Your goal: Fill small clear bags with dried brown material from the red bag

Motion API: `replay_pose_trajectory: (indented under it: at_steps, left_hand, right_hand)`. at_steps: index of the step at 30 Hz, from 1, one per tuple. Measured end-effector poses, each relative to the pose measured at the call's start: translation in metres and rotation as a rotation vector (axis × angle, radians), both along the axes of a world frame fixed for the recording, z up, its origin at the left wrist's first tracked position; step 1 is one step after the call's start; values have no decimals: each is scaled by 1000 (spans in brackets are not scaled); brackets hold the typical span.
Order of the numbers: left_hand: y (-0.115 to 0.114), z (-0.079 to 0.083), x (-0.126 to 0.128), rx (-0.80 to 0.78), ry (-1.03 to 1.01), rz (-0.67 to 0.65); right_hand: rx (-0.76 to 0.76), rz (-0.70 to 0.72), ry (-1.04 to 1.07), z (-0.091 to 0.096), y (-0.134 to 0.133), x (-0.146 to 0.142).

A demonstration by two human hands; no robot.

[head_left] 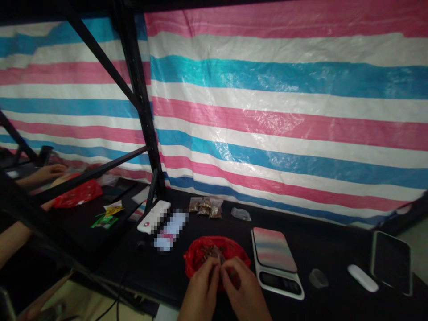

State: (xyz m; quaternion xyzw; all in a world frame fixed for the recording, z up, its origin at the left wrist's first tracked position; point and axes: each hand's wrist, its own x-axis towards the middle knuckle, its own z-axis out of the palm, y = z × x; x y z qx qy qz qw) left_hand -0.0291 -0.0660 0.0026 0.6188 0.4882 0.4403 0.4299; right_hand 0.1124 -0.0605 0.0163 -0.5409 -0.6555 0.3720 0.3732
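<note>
Bag held brown pieces, beside scale on worktop; fingers of left hand and right hand pinched a pouch.

Bare left hand: held low at the bottom middle of the view, back turned upward, fingers bent forward and gathered at the tips.
Bare right hand: held just beside the left, back upward, fingers curled inward toward it.
Both: joined at the fingertips in a close pinch. Cut off at the wrists by the lower edge.
</note>
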Motion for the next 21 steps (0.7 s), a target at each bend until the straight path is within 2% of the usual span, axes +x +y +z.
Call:
replay_pose_trajectory:
  at_steps: [7, 11, 16, 21]
  left_hand:
    - [1, 6, -1, -67, -15, -30]
    - [0, 9, -1, -83, -39, -33]
    - [1, 7, -3, -58, -85, 11]
    - [1, 5, -7, -79, -77, -5]
  right_hand:
    - [-34, -87, -46, -10, -4, -3]
    - [-67, -101, -31, -10, -5, -6]
    - [-88, -43, 102, -8, -6, -7]
    - [-65, -26, 139, -12, -10, -10]
